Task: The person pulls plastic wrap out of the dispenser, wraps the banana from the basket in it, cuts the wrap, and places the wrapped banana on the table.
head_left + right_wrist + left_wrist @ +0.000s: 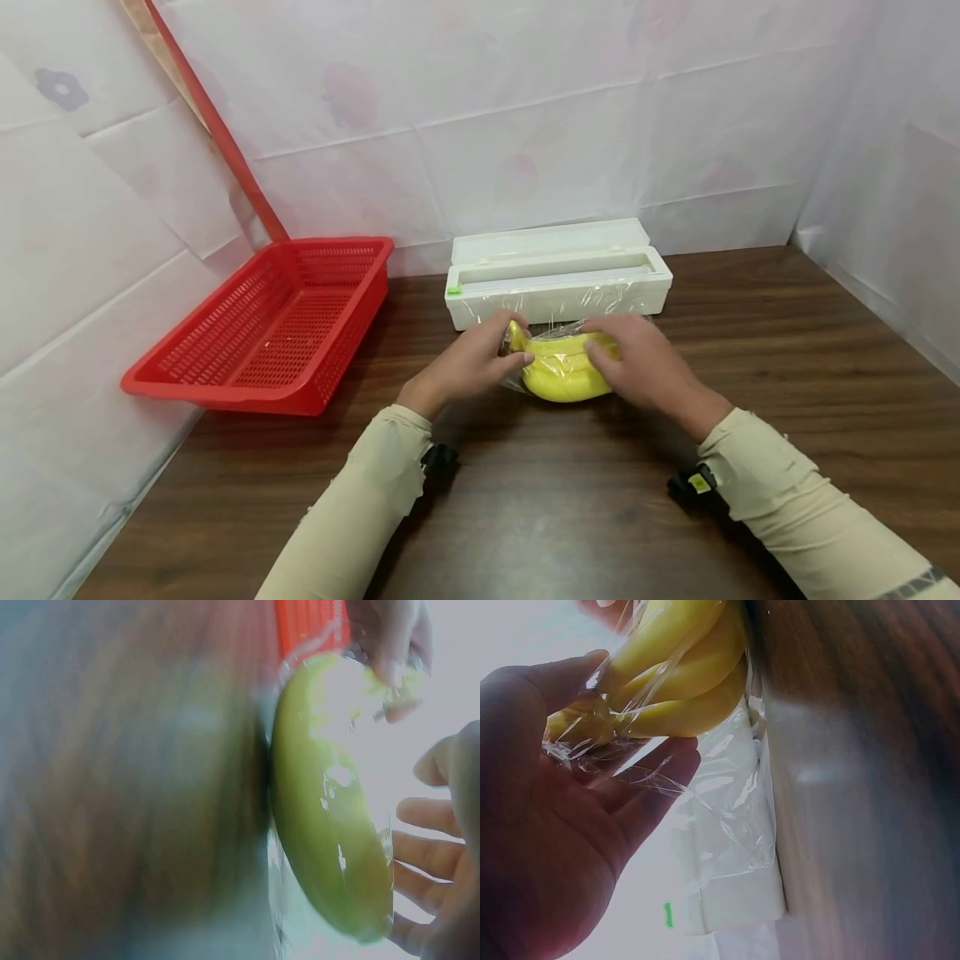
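A bunch of yellow bananas [566, 377] lies on the table in front of the white box, covered in clear, shiny plastic film [735, 814]. My left hand [480, 360] grips the stem end, its thumb on the near side and the fingers behind, as the left wrist view shows. At the other end, my right hand [648, 360] has its fingers spread and fairly straight, fingertips touching the film-covered bananas [322, 802]. Its thumb stands apart from the fruit in the right wrist view. In the left wrist view, loose film hangs between the bananas and the box.
Behind the hands stands a white cling film box [558, 296] with its lid tipped back, a roll inside and a green tab at the left. A red plastic basket [322, 379] sits on the left of the dark wooden table [780, 350]. Pale sheets [525, 100] enclose the back and sides.
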Tool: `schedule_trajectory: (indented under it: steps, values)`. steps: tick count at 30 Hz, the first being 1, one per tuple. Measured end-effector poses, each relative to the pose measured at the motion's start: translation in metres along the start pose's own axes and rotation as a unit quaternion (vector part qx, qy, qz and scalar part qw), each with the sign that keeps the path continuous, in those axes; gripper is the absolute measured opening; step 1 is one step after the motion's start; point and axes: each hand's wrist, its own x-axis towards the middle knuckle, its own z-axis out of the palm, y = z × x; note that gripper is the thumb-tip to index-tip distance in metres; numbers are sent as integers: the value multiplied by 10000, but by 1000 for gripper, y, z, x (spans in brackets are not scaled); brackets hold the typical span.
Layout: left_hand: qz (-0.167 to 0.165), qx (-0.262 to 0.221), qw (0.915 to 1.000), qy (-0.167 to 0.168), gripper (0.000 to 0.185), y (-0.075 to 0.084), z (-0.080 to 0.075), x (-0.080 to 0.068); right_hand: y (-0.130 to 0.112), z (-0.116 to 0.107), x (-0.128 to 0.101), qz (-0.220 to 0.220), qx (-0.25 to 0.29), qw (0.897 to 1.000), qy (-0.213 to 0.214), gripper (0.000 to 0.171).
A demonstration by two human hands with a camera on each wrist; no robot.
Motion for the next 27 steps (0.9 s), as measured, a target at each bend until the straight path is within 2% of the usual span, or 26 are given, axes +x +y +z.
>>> schedule_trajectory:
  steps: [4, 8, 11, 15, 20, 23, 27]
  values:
    - [-84, -5, 10000, -29, 35, 1, -1, 1, 13, -18, 0, 792, 298, 9960, 275, 28]
    - [-87, 16, 10000, -35, 33, 2, -2, 1, 26, -36, -1, 1755, 557, 9828, 107, 34]
    - [-73, 79, 9999, -15, 32, 1, -3, 1, 36, -42, -1, 2186, 618, 9737, -143, 37]
    - [-129, 126, 9998, 5, 31, -1, -5, 0, 47, -45, 0, 2435, 504, 9650, -836, 42]
    - [-139, 134, 9998, 30, 30, -3, -6, -3, 54, -45, 0, 2668, 715, 9429, -1861, 53]
    - [-120, 145, 9998, 64, 28, -4, -7, -3, 55, -44, -1, 2768, 959, 9294, -2245, 56]
    - [-165, 152, 9997, 79, 26, -5, -8, -2, 56, -42, -2, 2848, 1234, 9162, -2534, 59]
